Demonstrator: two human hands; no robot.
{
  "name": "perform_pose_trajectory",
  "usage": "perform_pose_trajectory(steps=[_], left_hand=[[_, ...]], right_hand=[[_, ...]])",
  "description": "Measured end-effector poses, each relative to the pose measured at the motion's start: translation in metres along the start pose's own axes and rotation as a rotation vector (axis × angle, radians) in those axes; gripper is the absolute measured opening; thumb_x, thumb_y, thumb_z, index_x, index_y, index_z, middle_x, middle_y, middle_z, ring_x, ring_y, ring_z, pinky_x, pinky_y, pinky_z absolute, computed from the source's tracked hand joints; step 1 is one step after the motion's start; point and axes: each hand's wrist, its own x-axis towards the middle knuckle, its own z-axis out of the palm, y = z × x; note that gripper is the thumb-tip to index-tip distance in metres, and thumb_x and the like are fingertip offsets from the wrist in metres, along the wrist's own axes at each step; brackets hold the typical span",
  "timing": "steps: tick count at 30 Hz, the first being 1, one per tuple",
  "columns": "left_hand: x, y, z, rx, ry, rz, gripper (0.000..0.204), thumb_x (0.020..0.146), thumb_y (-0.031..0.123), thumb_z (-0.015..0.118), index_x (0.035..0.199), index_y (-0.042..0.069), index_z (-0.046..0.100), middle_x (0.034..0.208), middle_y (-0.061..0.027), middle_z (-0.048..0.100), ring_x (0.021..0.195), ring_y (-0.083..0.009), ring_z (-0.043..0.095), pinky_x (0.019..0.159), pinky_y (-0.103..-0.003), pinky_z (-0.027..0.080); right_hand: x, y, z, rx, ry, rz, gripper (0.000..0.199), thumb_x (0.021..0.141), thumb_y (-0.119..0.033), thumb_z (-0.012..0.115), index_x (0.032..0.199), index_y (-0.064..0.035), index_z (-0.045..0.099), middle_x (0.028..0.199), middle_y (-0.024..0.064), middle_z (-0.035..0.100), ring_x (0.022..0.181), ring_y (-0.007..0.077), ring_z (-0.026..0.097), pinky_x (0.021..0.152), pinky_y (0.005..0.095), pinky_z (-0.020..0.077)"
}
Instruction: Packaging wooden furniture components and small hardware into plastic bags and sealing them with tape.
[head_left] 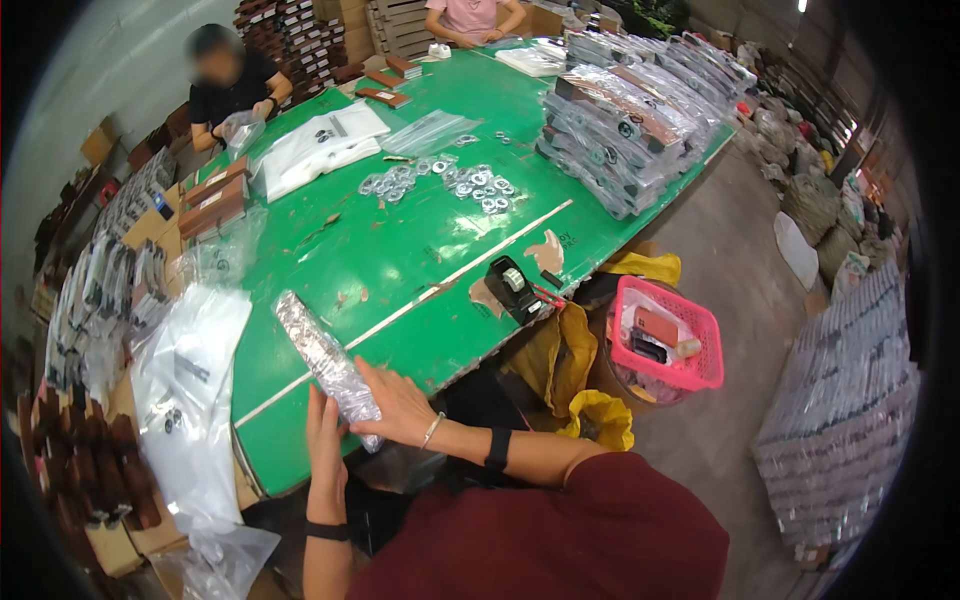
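Grasped a long, silvery, plastic-wrapped bundle at the near edge of the green, flat-topped table with the right hand, laying the left hand straight-fingered alongside — seemed stiff, light but slippery, best held around both long sides.

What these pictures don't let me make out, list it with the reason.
All in the head view:
Plastic-wrapped bundle: contents, obscured by shiny wrapping.
Its lower right side: covered by the right hand.
Pink-shirted person: head, cut off by the upper edge.
Pink basket: bottom, hidden by things inside.
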Motion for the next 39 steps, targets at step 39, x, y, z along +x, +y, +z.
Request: perform_pose_trajectory(steps=[39], left_hand=[[0.032, 0.143, 0.045, 0.324, -0.672, 0.080, 0.096, 0.082, 0.044, 0.077, 0.157, 0.010, 0.029, 0.145, -0.0161, 0.051, 0.108, -0.0225, 0.061, 0.095, -0.036, 0.049]], right_hand=[[-0.023, 0.046, -0.242, -0.454, 0.294, -0.389, 0.064, 0.069, -0.016, 0.077, 0.131, -0.0188, 0.064, 0.102, 0.0042, 0.066, 0.094, 0.0256, 0.062, 0.083, 0.0385, 0.0460]])
